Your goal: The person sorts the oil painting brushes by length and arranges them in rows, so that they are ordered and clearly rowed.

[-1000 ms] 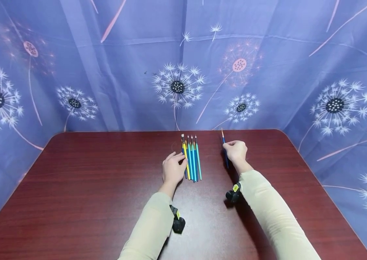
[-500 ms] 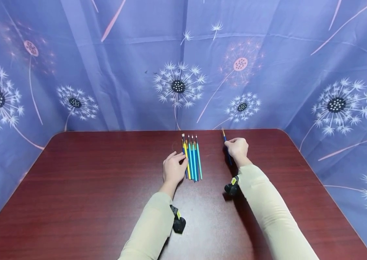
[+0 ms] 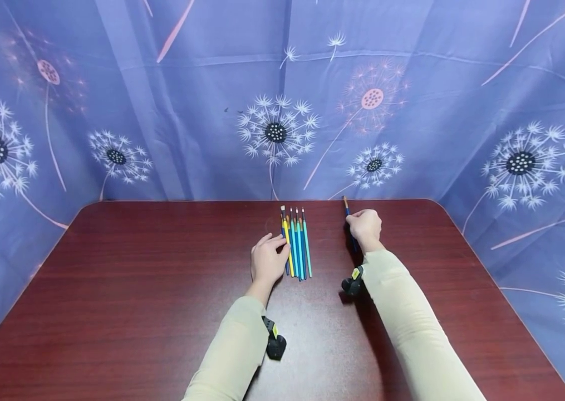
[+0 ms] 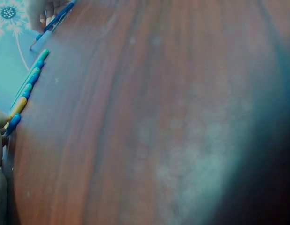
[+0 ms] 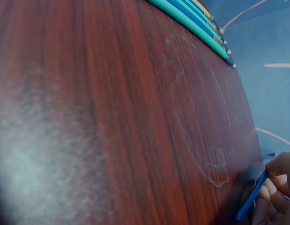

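A row of paintbrushes [image 3: 298, 245], bristles toward the back, lies on the table in the head view, with blue and turquoise handles and a yellow-handled brush [image 3: 289, 248] near its left side. My left hand [image 3: 267, 259] rests against that left side, relaxed fingers touching the brushes there. To the right, my right hand [image 3: 365, 225] pinches a single blue paintbrush [image 3: 347, 210] by its upper part, bristles toward the back edge. The right wrist view shows that blue brush [image 5: 251, 199] slanting under the thumb and fingers. Most of my left hand [image 4: 0, 136] falls outside the left wrist view.
The dark red wooden table [image 3: 137, 289] ends at a back edge close beyond the brush tips. Behind and beside it hangs a blue curtain [image 3: 202, 111] with dandelion prints. Small black cameras [image 3: 276, 346] sit at both wrists, over light sleeves [image 3: 229, 351].
My right hand has shifted slightly toward the back edge with the blue paintbrush, and its forearm has moved a little left. My left hand and the brush row look almost unchanged.
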Available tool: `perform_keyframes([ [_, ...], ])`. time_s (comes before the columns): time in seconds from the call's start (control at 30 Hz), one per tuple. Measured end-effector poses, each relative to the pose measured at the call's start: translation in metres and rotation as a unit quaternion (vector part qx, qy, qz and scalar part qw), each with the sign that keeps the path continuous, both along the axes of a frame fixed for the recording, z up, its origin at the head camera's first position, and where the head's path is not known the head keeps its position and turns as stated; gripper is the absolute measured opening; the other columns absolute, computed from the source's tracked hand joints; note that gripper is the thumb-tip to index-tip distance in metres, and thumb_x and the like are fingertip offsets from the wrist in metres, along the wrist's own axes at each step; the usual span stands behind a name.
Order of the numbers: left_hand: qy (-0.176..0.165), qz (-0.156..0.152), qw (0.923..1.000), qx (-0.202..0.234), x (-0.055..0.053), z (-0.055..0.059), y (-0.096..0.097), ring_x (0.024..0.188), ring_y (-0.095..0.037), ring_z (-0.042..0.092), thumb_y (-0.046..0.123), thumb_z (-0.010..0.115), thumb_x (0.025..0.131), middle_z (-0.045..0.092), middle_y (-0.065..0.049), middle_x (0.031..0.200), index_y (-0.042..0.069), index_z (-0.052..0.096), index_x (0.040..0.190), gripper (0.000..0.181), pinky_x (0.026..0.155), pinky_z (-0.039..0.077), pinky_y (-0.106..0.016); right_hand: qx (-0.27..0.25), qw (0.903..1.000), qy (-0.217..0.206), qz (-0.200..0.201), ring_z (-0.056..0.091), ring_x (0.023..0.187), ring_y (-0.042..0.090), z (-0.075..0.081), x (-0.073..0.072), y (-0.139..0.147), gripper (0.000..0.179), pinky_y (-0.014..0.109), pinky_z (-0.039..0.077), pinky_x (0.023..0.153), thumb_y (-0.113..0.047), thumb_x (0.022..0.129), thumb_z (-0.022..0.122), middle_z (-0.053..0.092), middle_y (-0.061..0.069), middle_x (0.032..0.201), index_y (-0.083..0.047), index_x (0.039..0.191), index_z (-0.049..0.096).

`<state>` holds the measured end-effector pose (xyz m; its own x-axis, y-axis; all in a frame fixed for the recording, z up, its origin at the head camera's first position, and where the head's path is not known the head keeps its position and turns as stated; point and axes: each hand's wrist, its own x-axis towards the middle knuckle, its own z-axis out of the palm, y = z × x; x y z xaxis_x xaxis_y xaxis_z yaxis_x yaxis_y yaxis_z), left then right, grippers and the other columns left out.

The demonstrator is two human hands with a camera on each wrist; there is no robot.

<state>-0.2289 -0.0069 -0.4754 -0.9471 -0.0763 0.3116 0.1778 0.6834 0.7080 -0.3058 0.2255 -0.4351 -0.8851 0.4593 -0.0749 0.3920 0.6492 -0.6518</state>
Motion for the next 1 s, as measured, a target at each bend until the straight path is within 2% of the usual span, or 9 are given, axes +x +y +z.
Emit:
perform_keyframes([
  [0.2, 0.003, -0.004, 1.0000, -0.006, -0.0008, -0.0011, 0.0004, 0.125, -0.025, 0.053, 0.022, 0.064, 0.088, 0.069, -0.004, 0.115, 0.008, 0.074, 0.106, 0.025, 0.102, 0.040, -0.047, -0.008, 0.9998, -0.010, -0.013, 0.059, 0.105, 0.032, -0.0007, -0.0029, 0.0011, 0.024, 0.043, 0.052, 0.083, -0.026, 0.086, 0.058, 0.068, 0.012, 0.110, -0.012, 0.097, 0.073],
  [0.4, 0.006, -0.004, 1.0000, 0.002, -0.0006, 0.0000, -0.0003, 0.125, -0.026, 0.053, 0.020, 0.064, 0.087, 0.069, -0.005, 0.115, 0.007, 0.074, 0.105, 0.024, 0.102, 0.041, -0.048, -0.007, 0.9998, -0.003, -0.016, 0.059, 0.106, 0.033, -0.0013, -0.0026, -0.0005, 0.023, 0.044, 0.051, 0.087, -0.026, 0.085, 0.058, 0.068, 0.013, 0.109, -0.012, 0.096, 0.073],
  [0.73, 0.007, -0.006, 0.9999, 0.013, -0.0002, 0.0007, 0.0003, 0.125, -0.027, 0.053, 0.019, 0.065, 0.087, 0.069, -0.007, 0.114, 0.006, 0.074, 0.104, 0.023, 0.102, 0.040, -0.049, 0.001, 0.9996, -0.005, -0.029, 0.061, 0.104, 0.034, -0.0057, -0.0027, -0.0033, 0.022, 0.045, 0.052, 0.084, -0.026, 0.084, 0.058, 0.067, 0.013, 0.110, -0.013, 0.095, 0.072],
  [1.0, 0.004, -0.004, 0.9999, 0.011, -0.0007, 0.0011, -0.0001, 0.126, -0.026, 0.053, 0.020, 0.064, 0.087, 0.069, -0.006, 0.115, 0.006, 0.074, 0.105, 0.024, 0.102, 0.040, -0.048, 0.008, 0.9992, 0.005, -0.039, 0.062, 0.104, 0.035, -0.0092, -0.0031, -0.0066, 0.020, 0.047, 0.051, 0.086, -0.025, 0.084, 0.057, 0.068, 0.013, 0.108, -0.014, 0.092, 0.072],
])
